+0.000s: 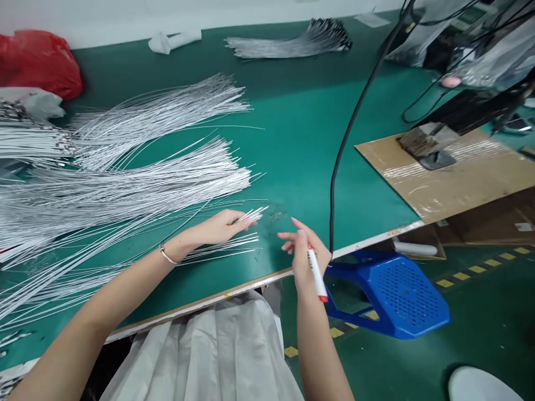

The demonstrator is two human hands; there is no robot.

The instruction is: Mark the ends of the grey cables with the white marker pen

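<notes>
My left hand point(228, 226) is closed round a few thin silvery-white wires point(256, 213), whose ends stick out past the fingers to the right. More loose wires point(238, 242) lie on the table just below that hand. To the right, my right hand point(307, 248) holds a white marker pen with red ends point(316, 275) against the palm by the thumb. Its forefinger and other fingertips point left toward the wire ends, apart from them. A large bundle of the same wires point(200, 172) lies above the left hand, and a second bundle point(167, 117) sits farther back.
On the green table point(292, 139) a dark-tipped bundle point(292, 42) lies at the back. A red bag point(45, 64) stands at far left. A black cable point(355, 111) hangs at the right, near a cardboard sheet point(468, 178). A blue stool point(405, 295) is below the table edge.
</notes>
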